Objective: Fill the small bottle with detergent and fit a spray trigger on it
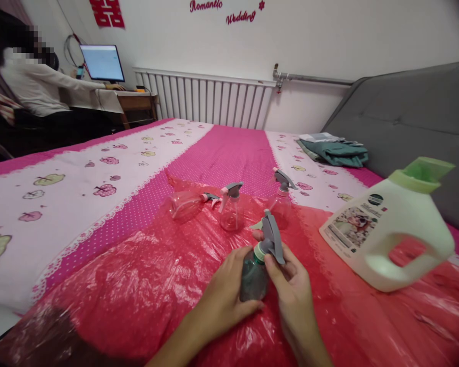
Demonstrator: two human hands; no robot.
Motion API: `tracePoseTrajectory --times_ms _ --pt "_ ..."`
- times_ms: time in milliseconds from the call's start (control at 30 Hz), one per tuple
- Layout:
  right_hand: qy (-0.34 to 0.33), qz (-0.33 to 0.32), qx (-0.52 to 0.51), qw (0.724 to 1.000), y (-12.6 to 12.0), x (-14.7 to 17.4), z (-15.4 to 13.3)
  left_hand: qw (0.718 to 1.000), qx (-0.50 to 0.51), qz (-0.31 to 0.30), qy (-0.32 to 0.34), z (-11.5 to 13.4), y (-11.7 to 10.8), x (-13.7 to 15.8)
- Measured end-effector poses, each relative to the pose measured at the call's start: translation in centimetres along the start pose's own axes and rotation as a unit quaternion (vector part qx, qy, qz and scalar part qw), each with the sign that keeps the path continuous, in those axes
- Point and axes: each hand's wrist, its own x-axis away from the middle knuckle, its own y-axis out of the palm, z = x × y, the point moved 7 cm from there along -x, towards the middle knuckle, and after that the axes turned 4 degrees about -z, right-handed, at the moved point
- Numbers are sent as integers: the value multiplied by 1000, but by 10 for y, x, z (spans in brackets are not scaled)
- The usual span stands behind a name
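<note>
A small dark green spray bottle (254,283) with a grey trigger head stands between my two hands, slightly tilted. My left hand (229,285) wraps round its body. Up at the pale green collar, my right hand (292,285) grips the spray head (272,237), fingers partly hidden behind it. Just beyond are two upright clear spray bottles, one in the middle (231,216) and one to its right (281,206). Another clear spray bottle (185,205) lies on its side at the left. To the right is a large white detergent jug (386,239) with a green cap.
Red plastic sheeting (145,285) covers the near part of a pink patterned bed (233,148). Folded clothes (334,150) lie by the grey headboard (413,112). A radiator (206,97) runs along the wall. At far left a person (38,86) sits at a desk with a monitor (102,62).
</note>
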Motion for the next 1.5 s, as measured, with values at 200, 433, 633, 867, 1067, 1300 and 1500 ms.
tracePoseTrajectory --times_ms 200,433,633,867,1067,1300,1500 --pt "6 -2 9 1000 -2 -1 3 1000 5 2 5 3 -1 -1" --pt "3 15 57 998 -12 -3 2 1000 -2 -5 9 4 0 -2" --pt "8 19 75 997 -8 -6 -2 1000 -2 -4 -3 4 -1 -1" --pt "20 114 197 974 -20 -4 -9 1000 -6 3 -13 3 0 1" --pt "-8 101 186 977 -22 -3 -12 1000 -1 3 -4 6 -1 1" --pt "-39 121 187 974 -30 4 -16 1000 -15 -1 -14 6 0 0" --pt "-27 101 188 977 -25 0 -9 1000 -13 -3 -9 7 -1 0"
